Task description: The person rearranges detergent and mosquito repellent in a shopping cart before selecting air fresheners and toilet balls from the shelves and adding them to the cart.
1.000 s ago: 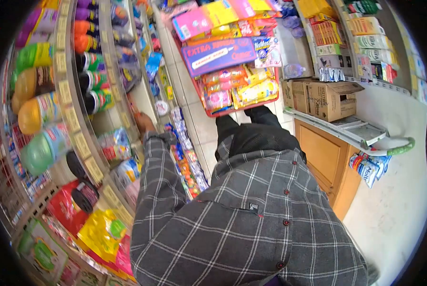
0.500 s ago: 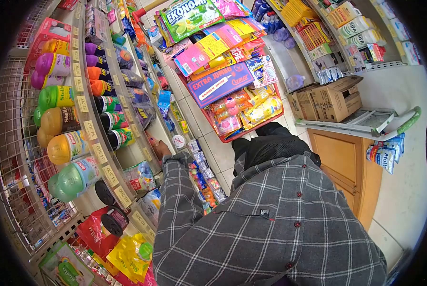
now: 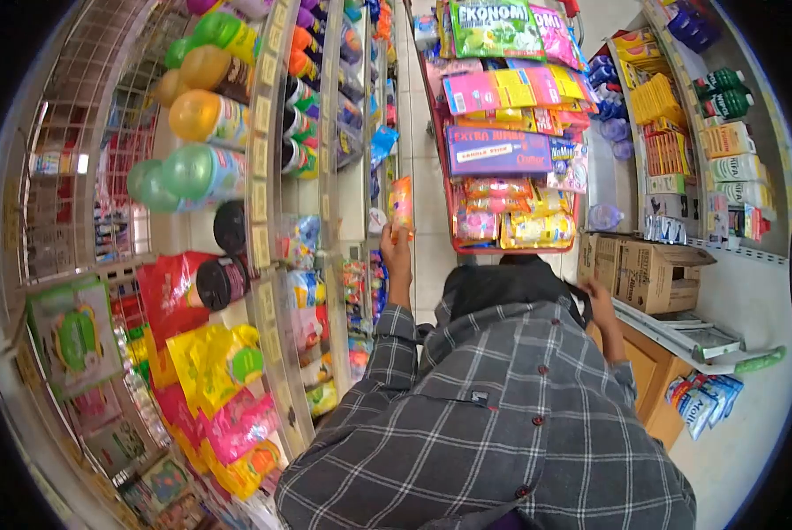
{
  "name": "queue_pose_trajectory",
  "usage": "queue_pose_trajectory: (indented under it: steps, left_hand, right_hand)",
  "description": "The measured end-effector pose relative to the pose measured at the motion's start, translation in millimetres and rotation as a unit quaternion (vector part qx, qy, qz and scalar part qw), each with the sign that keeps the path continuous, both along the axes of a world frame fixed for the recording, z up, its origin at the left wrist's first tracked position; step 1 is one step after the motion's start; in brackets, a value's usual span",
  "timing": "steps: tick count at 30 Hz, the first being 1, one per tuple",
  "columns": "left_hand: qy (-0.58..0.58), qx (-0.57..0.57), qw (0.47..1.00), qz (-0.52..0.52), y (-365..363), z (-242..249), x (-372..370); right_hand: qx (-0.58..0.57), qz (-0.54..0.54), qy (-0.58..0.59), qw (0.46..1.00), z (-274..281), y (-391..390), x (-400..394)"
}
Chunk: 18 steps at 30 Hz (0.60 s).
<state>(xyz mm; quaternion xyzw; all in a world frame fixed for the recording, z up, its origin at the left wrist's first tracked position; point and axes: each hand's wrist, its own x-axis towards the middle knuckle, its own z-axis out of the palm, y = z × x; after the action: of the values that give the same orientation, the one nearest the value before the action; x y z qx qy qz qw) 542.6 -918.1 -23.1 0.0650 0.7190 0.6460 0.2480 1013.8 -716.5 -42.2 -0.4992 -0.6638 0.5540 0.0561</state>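
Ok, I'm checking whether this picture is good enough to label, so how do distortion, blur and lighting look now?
Head view: strong wide-angle distortion, with black corners and the price rail bowed; head view: bright light, small glints on the yellow pouch; head view: print too soft to read on the orange packet in the left hand, though "EKONOMI" on the green pouch is legible.

Orange packet (image 3: pixel 400 199) in left hand (image 3: pixel 396 247)
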Motion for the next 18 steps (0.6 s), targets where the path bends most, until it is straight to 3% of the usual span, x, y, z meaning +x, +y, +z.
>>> queue_pose_trajectory:
  steps: [2,4,7,10,14,18]
  left_hand:
    - [-0.052,0.045,0.996,-0.054,-7,48,33]
    - [-0.083,0.086,0.986,-0.119,-2,95,40]
    - [-0.081,0.085,0.962,-0.246,1,151,43]
    - [-0.029,0.116,0.948,-0.296,9,181,48]
    - [-0.005,0.163,0.955,-0.247,27,208,59]
    - [-0.011,0.159,0.961,-0.227,27,191,66]
  right_hand:
    - [0.073,0.078,-0.069,0.992,53,22,-62]
    - [0.075,0.081,0.047,0.993,84,37,-116]
    - [-0.070,0.077,0.194,0.975,152,38,-191]
    - [-0.182,0.112,0.282,0.935,219,28,-235]
    - [-0.253,0.111,0.342,0.898,214,25,-245]
    - [-0.256,0.101,0.278,0.920,199,16,-222]
